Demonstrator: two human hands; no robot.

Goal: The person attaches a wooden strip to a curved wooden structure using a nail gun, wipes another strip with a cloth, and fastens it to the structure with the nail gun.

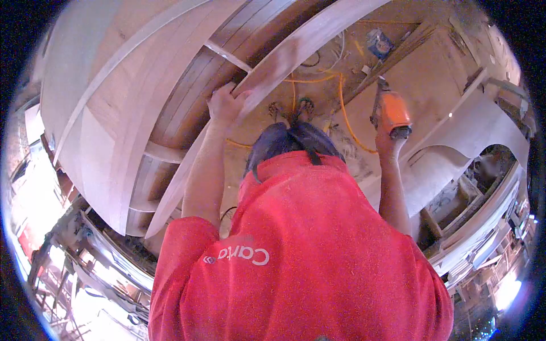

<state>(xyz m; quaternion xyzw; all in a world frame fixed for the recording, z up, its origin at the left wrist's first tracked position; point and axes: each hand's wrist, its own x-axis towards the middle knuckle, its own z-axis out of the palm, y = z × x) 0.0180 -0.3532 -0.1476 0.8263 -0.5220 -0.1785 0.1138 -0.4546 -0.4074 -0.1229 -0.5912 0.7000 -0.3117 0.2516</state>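
Note:
My left hand [226, 107] is closed on the edge of a long curved wooden panel [284, 61], its fingers hooked over the top near a cross rib [227, 55]. The panel forms the near side of a large curved wooden structure [170, 51] with a ribbed, recessed gap. Held up on the right is an orange and black nail gun [393, 112], with my right hand [389, 143] wrapped round it from below. Its narrow nose points away from me, apart from the panel. The tool's body hides most of that hand's fingers.
A yellow hose [343, 108] winds over the dusty floor near my feet [305, 108]. Long wooden strips [398, 54] and a blue-and-white container [379, 42] lie ahead. Bent pale sheets [455, 136] stand close on my right.

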